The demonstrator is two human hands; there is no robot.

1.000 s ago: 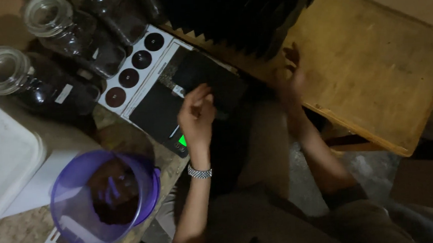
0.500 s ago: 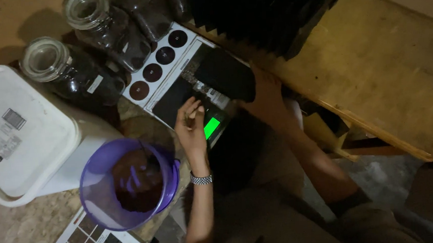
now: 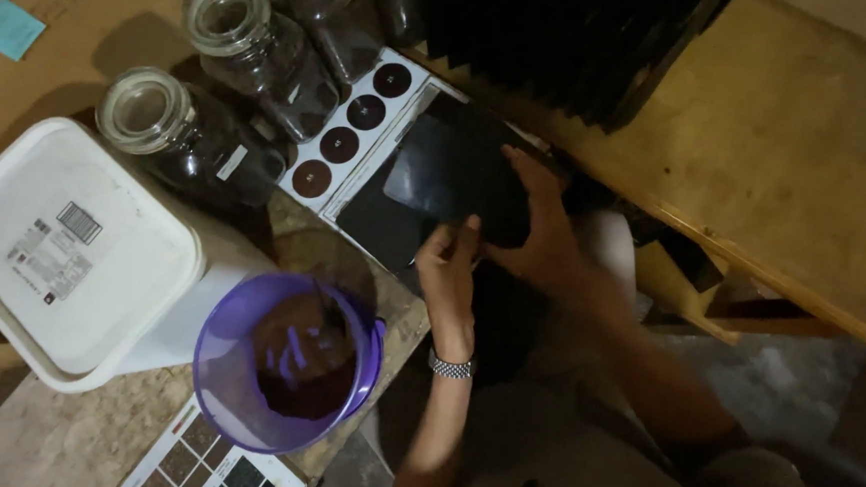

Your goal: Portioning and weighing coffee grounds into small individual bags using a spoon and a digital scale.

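A flat black pouch [image 3: 443,168] lies tilted over a dark weighing scale [image 3: 377,227] at the edge of the bench. My left hand [image 3: 450,273], with a metal bracelet on the wrist, pinches the pouch's near edge. My right hand [image 3: 543,232] grips its right side, fingers spread over the top. A purple plastic bowl [image 3: 227,316] holding brown ground material sits just left of my left hand.
Glass jars [image 3: 241,55] of dark contents stand behind the scale, beside a card of round brown swatches [image 3: 351,128]. A white lidded tub [image 3: 62,246] is at left, a square-swatch card [image 3: 197,484] in front. Upright black pouches [image 3: 581,34] line the back; a wooden table [image 3: 798,151] lies right.
My right hand drew a black pouch from the back row and brought it over the scale. My left hand moved from the scale's surface to the pouch's edge. The view shifted.
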